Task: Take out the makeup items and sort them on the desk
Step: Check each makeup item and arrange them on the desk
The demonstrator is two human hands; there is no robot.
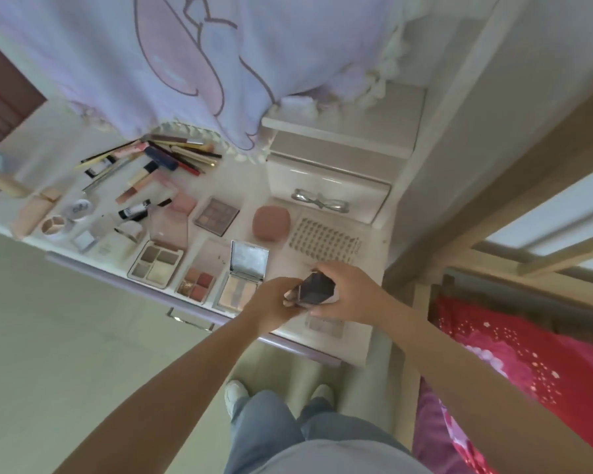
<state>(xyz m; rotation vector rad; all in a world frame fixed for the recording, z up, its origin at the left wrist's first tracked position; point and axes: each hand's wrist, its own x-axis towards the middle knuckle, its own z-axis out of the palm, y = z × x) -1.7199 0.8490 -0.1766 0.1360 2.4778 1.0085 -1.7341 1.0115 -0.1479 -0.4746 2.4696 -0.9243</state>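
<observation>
Pale tiled floor (83, 336). White worktop (367, 268) with lilac front edge and a drawer handle (189, 319). Small white drawer unit (329, 186) against the wall. Lilac printed curtain (151, 56) hangs above. Red floral bedding (528, 364) at right.

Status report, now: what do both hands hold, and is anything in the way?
Left hand and right hand both grip dark case above desk edge. Open palettes just left of hands. Nothing blocking.

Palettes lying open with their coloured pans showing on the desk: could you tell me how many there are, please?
4: the nine-pan palette farthest back, then along the front edge the four-pan neutral palette, the red-toned palette and the mirrored compact. Others may be hidden.
</observation>
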